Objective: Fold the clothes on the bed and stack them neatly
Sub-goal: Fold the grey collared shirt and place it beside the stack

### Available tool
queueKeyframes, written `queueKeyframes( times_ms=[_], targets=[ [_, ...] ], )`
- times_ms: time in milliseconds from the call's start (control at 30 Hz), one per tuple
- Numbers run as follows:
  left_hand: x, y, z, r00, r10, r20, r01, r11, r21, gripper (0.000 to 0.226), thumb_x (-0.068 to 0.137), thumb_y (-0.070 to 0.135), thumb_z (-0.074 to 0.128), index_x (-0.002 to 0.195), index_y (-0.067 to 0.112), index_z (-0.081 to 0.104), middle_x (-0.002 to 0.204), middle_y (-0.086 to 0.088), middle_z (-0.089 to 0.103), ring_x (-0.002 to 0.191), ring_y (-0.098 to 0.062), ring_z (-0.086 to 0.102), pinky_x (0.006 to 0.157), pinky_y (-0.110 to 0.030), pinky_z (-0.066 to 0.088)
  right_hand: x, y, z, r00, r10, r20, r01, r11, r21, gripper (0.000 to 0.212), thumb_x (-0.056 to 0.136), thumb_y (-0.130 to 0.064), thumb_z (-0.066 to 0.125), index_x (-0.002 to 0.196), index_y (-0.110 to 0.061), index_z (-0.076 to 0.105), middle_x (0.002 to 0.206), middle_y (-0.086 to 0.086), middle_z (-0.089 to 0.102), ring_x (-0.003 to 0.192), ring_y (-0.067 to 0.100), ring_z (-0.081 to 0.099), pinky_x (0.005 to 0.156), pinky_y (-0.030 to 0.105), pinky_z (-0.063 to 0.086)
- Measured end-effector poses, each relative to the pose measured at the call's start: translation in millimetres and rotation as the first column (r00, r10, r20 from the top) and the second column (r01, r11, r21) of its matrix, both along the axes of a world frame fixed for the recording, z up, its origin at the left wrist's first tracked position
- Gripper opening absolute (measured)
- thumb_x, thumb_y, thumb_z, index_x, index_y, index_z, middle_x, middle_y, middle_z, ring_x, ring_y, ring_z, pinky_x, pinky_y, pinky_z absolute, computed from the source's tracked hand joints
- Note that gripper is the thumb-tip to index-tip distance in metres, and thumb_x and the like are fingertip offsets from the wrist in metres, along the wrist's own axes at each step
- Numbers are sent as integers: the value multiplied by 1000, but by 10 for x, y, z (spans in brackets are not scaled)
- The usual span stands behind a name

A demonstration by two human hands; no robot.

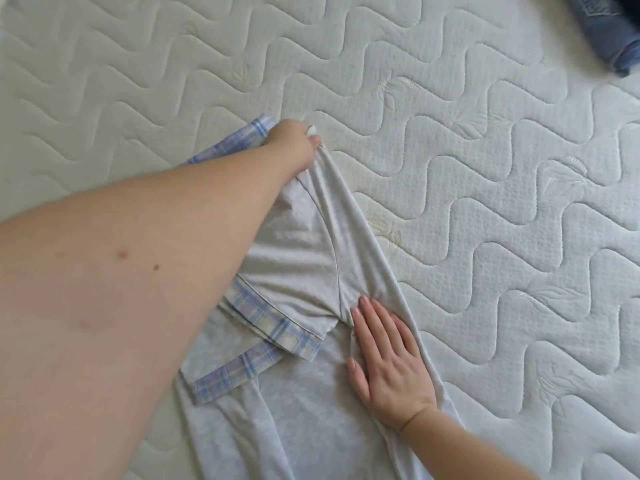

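A light grey shirt [298, 258] with blue plaid trim lies on the mattress, running from the middle of the frame to its bottom edge. My left hand [292, 143] reaches far forward and pinches the shirt's far edge, pulling the cloth taut. My right hand [388, 362] lies flat with straight fingers on the shirt's right side, pressing it down near a fold. My left forearm hides much of the shirt's left part.
The quilted white mattress [485, 168] spreads out on all sides. A pile of blue denim clothes [609, 32] sits in the far right corner of the view.
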State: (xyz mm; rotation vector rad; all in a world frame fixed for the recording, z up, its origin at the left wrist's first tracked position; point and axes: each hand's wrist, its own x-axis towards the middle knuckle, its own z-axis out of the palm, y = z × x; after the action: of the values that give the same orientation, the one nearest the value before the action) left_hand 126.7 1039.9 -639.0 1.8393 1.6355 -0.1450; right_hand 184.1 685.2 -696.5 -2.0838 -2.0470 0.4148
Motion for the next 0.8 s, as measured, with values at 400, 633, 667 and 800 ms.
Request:
queueKeyframes(
  times_ms=[400, 633, 667, 800],
  targets=[
    [-102, 0, -185, 983, 26, 181, -37, 998, 56, 30, 97, 49, 49, 102, 20, 53, 92, 5, 53, 84, -18, 51, 66, -29, 37, 21, -37, -33, 998, 54, 32, -54, 998, -14, 53, 102, -49, 29, 152, -35, 31, 162, 15, 17, 151, 28, 16, 122, 47, 10],
    [-687, -484, 213, 982, -86, 168, 20, 933, 360, 38, 95, 41, 57, 120, 15, 49, 92, 0, 60, 81, -19, 59, 75, -31, 48, 30, -42, -24, 998, 62, 17, -63, 997, 34, 58, 101, -50, 31, 155, -32, 23, 162, 6, 23, 150, 28, 19, 119, 51, 19],
    [-814, -596, 238, 991, -77, 114, 31, 933, 358, 40, 94, 45, 57, 119, 14, 49, 97, -4, 62, 88, -25, 60, 79, -37, 48, 28, -38, -24, 998, 58, 3, -58, 997, 45, 60, 101, -50, 32, 156, -29, 22, 162, 7, 24, 150, 28, 19, 119, 51, 20],
    [-1277, -986, 237, 907, -101, -408, 188, 966, 178, 66, 89, 69, 44, 123, 12, 51, 120, -12, 60, 112, -34, 56, 92, -47, 41, 20, -35, -40, 1000, 18, -11, -18, 999, 34, 69, 99, -50, 31, 156, -14, 16, 162, 8, 21, 151, 24, 18, 121, 48, 15]
  ],
)
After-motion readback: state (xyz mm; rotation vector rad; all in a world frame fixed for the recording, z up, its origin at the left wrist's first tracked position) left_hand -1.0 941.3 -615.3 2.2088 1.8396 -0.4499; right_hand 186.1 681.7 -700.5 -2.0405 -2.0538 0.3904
